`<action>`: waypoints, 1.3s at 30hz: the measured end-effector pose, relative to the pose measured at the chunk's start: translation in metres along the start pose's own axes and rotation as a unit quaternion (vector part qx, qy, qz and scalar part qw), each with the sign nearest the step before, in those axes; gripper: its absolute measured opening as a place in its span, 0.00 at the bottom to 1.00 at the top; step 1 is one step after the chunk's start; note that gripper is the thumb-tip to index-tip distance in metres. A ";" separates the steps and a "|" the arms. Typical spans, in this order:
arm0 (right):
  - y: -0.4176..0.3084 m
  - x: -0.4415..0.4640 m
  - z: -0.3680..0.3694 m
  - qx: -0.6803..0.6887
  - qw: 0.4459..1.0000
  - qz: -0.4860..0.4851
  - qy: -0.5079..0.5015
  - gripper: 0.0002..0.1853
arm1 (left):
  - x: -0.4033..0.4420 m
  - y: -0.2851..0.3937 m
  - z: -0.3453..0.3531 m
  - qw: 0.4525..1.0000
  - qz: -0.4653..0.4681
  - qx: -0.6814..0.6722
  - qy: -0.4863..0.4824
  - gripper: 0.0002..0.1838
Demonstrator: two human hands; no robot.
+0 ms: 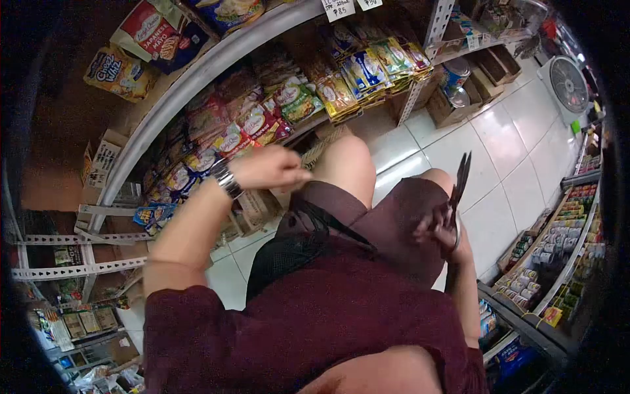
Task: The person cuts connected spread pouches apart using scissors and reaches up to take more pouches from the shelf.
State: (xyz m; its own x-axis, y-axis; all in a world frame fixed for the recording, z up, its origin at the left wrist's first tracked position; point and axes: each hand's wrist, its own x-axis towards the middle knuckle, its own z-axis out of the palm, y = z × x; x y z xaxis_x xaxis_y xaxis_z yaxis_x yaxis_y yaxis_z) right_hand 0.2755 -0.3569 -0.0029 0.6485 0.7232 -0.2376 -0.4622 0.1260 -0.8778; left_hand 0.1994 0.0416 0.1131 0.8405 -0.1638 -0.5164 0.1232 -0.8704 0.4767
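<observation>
My left hand [272, 169], with a metal watch [226, 180] at the wrist, is raised in front of the lower shelf of packets. Its fingers are curled together, and I cannot make out anything in them. Over my right thigh, my right hand [443, 230] is closed around dark scissors [462, 174], whose blades point up and away from me. Close to my left hand lie red and white packets [254, 123] on the shelf. A black mesh bag [282, 259] rests at my lap.
Yellow and blue sachets [367, 71] fill the shelf ahead, beneath a metal shelf edge [216, 59]. Cardboard boxes [453, 105] stand on the tiled floor [485, 151]. A fan [566, 85] is at the far right, with shelves of cans [558, 243] nearer.
</observation>
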 end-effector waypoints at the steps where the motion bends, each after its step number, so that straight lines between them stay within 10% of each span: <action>1: 0.007 0.019 0.000 0.024 0.999 -0.009 0.045 0.15 | 0.024 -0.001 -0.002 0.994 0.017 0.017 0.107 0.22; 5: 0.020 0.094 0.028 0.221 0.965 -0.055 0.132 0.11 | 0.144 -0.029 0.016 0.939 0.045 0.054 0.336 0.17; 7: 0.040 0.113 0.023 0.218 0.965 -0.042 0.138 0.12 | 0.191 -0.044 0.029 0.781 0.076 0.237 0.573 0.21; 9: 0.049 0.115 0.016 0.157 0.973 0.011 0.169 0.12 | 0.208 -0.051 0.029 0.763 0.058 0.274 0.582 0.20; 11: 0.049 0.111 0.010 0.171 0.970 0.021 0.175 0.12 | 0.213 -0.054 0.026 0.745 0.037 0.310 0.589 0.20; 13: 0.047 0.109 0.005 0.185 0.965 0.032 0.182 0.11 | 0.189 -0.036 0.002 0.932 -0.068 0.217 0.281 0.18; 26: 0.062 0.124 0.000 0.097 0.985 0.050 0.135 0.14 | 0.143 -0.025 -0.069 0.873 -0.107 0.169 0.444 0.13; 31: 0.026 0.119 0.046 0.136 0.989 0.001 0.065 0.18 | 0.089 0.015 -0.019 0.814 0.148 0.042 0.560 0.19; 33: 0.019 0.129 0.069 0.376 0.925 -0.032 -0.028 0.23 | 0.086 0.019 0.014 0.826 0.247 0.039 0.506 0.26; 39: 0.012 0.155 0.083 0.274 0.954 -0.085 0.084 0.20 | 0.072 0.013 0.049 0.916 0.299 0.030 0.265 0.25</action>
State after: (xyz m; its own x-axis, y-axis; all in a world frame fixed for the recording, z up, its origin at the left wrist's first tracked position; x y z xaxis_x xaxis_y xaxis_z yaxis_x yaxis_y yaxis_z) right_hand 0.3200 -0.1871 -0.0156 0.8095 0.5465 -0.2145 -0.5577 0.6014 -0.5721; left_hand 0.2352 -0.0047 0.0476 0.8888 -0.3843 0.2497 -0.4580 -0.7253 0.5140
